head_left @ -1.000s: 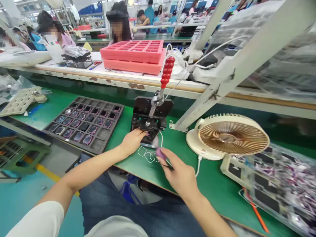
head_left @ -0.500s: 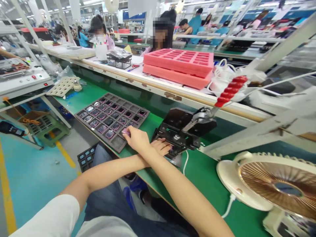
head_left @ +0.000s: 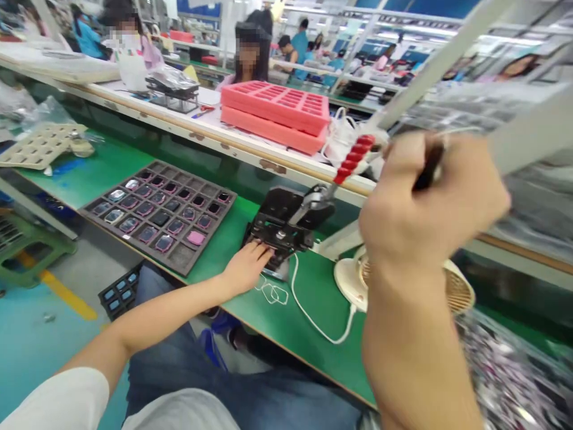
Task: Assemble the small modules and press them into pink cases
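My left hand (head_left: 248, 263) rests at the front of a black toggle-clamp fixture (head_left: 282, 221). Its fingers are stretched out, with the tips partly hidden in the fixture. The fixture's red-gripped lever (head_left: 356, 158) slants up to the right. Close to the camera, my right hand (head_left: 430, 203) is raised and closed, blurred by motion. A dark shape shows between its fingers; I cannot make out what it is. Left of the fixture lies a dark foam tray (head_left: 181, 261) of framed watch-like pieces. A pink piece (head_left: 196, 237) lies in one of its near-right compartments.
Red foam trays (head_left: 275, 113) are stacked on the shelf behind. A fan (head_left: 351, 280) stands on the bench, partly behind my right arm. A white cable (head_left: 322, 334) loops across the green top. Many small loose pieces (head_left: 514, 370) lie at lower right. Several people sit beyond.
My right hand has left the tray and swung up and right; the pink piece now lies in a compartment. My left hand stays at the fixture. The view has turned right.
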{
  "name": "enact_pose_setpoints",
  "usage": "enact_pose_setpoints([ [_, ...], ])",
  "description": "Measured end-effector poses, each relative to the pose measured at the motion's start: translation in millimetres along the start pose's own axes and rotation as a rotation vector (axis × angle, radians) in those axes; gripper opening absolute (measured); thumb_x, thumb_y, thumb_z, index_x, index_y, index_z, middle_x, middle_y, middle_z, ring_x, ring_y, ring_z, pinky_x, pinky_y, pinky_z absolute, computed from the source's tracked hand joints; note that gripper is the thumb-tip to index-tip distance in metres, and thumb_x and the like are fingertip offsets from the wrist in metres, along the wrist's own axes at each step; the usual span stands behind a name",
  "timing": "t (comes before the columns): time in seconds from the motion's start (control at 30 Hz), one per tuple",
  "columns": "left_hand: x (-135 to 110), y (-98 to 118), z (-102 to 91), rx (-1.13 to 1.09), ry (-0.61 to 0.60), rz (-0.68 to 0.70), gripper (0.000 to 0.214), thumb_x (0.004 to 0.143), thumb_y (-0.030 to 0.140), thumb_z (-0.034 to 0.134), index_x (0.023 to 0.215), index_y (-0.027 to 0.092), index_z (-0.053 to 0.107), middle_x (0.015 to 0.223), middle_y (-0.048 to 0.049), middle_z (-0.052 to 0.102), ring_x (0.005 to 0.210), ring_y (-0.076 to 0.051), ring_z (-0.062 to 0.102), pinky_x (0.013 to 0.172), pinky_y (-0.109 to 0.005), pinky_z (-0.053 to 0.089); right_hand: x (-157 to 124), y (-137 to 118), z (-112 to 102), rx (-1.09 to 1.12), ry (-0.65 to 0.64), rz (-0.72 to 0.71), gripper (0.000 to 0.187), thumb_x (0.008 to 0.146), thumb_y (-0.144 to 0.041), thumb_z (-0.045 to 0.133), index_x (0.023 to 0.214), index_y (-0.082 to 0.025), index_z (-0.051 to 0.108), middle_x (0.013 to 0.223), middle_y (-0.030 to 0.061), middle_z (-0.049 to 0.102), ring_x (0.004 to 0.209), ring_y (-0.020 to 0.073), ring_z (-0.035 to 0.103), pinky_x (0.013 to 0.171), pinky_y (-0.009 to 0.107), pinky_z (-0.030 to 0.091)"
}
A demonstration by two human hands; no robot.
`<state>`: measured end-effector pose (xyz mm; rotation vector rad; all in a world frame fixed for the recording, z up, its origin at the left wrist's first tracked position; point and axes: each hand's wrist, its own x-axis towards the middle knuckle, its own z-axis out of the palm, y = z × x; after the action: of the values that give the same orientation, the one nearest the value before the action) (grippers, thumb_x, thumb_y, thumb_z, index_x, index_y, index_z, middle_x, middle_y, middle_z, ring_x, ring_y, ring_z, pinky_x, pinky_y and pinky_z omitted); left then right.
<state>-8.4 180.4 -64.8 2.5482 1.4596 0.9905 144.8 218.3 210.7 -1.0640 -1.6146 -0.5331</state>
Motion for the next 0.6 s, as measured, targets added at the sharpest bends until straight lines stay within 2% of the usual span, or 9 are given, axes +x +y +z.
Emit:
enact_pose_setpoints([
  [0.03, 1, 0, 0.1, -0.020, 0.003, 0.002, 0.048, 0.098, 0.007, 0.062, 0.145, 0.014, 0.061, 0.150, -0.0181, 0.062, 0.148, -0.035, 0.053, 0.123, -0.057, 0.047, 25, 10, 6, -0.055, -0.106, 0.044, 0.072, 0.107, -0.051, 0.027, 0.105, 0.002, 0.076, 0.093, 0.0096, 0.076, 0.096, 0.0213, 0.074, 0.076, 0.037, 0.046],
  [0.1, 3, 2, -1.6, -0.050, 0.013, 0.002, 0.050, 0.096, 0.002, 0.057, 0.145, 0.012, 0.061, 0.147, -0.0193, 0.064, 0.149, -0.034, 0.052, 0.126, -0.054, 0.045, 63, 22, 23, -0.050, -0.403, 0.091, 0.099, 0.092, -0.051, -0.005, 0.093, 0.012, 0.072, 0.084, 0.0074, 0.072, 0.090, 0.0198, 0.074, 0.065, 0.040, 0.040],
  [0.17, -2, 6, -7.5, -0.076, 0.034, -0.007, 0.047, 0.099, 0.004, 0.053, 0.144, 0.013, 0.060, 0.145, -0.0187, 0.066, 0.147, -0.032, 0.055, 0.124, -0.054, 0.048, 76, 22, 36, 0.088, -0.600, 0.060, 0.103, 0.080, -0.044, -0.019, 0.076, 0.013, 0.068, 0.075, 0.0052, 0.067, 0.079, 0.0150, 0.072, 0.060, 0.039, 0.038],
  [0.2, -8, 9, -12.7, -0.087, 0.051, -0.019, 0.045, 0.100, 0.005, 0.051, 0.143, 0.013, 0.060, 0.145, -0.0181, 0.067, 0.146, -0.031, 0.057, 0.123, -0.054, 0.051, 73, 19, 38, 0.168, -0.602, 0.025, 0.101, 0.083, -0.043, -0.018, 0.072, 0.011, 0.067, 0.072, 0.0042, 0.067, 0.073, 0.0126, 0.071, 0.060, 0.037, 0.038],
  [0.27, -28, 16, -28.0, -0.097, 0.090, -0.058, 0.044, 0.101, 0.004, 0.047, 0.141, 0.016, 0.061, 0.144, -0.0160, 0.069, 0.142, -0.028, 0.061, 0.119, -0.050, 0.055, 49, 9, 34, 0.260, -0.434, -0.051, 0.090, 0.102, -0.045, 0.002, 0.077, 0.004, 0.072, 0.071, 0.0031, 0.071, 0.069, 0.0106, 0.071, 0.066, 0.032, 0.043],
  [0.3, -42, 19, -38.2, -0.093, 0.109, -0.083, 0.043, 0.101, 0.004, 0.046, 0.139, 0.018, 0.063, 0.142, -0.0143, 0.070, 0.139, -0.026, 0.063, 0.117, -0.048, 0.056, 31, 5, 29, 0.272, -0.307, -0.089, 0.075, 0.110, -0.045, 0.022, 0.083, 0.000, 0.075, 0.074, 0.0034, 0.074, 0.070, 0.0114, 0.072, 0.069, 0.030, 0.047],
  [0.37, -73, 22, -62.3, -0.055, 0.143, -0.144, 0.039, 0.102, 0.005, 0.046, 0.130, 0.022, 0.067, 0.134, -0.0103, 0.075, 0.130, -0.023, 0.068, 0.112, -0.042, 0.059, -14, -1, 15, 0.292, -0.104, -0.149, 0.037, 0.110, -0.033, 0.055, 0.094, -0.010, 0.078, 0.084, 0.0064, 0.079, 0.078, 0.0153, 0.075, 0.074, 0.029, 0.053],
  [0.47, -112, 9, -102.4, 0.100, 0.201, -0.312, 0.032, 0.102, 0.008, 0.047, 0.117, 0.024, 0.070, 0.120, -0.0085, 0.077, 0.118, -0.022, 0.071, 0.105, -0.041, 0.060, -78, 2, 2, 0.380, -0.144, -0.187, 0.015, 0.106, -0.018, 0.063, 0.105, -0.018, 0.077, 0.103, 0.0075, 0.082, 0.094, 0.0212, 0.079, 0.082, 0.031, 0.059],
  [0.6, -135, -35, -151.9, 0.396, 0.241, -0.622, 0.026, 0.101, 0.010, 0.048, 0.116, 0.017, 0.068, 0.119, -0.0185, 0.073, 0.117, -0.034, 0.067, 0.103, -0.055, 0.056, -121, 12, 7, 0.399, -0.226, -0.175, 0.028, 0.103, -0.015, 0.064, 0.127, -0.024, 0.075, 0.134, 0.0079, 0.076, 0.110, 0.0285, 0.078, 0.080, 0.037, 0.061],
])
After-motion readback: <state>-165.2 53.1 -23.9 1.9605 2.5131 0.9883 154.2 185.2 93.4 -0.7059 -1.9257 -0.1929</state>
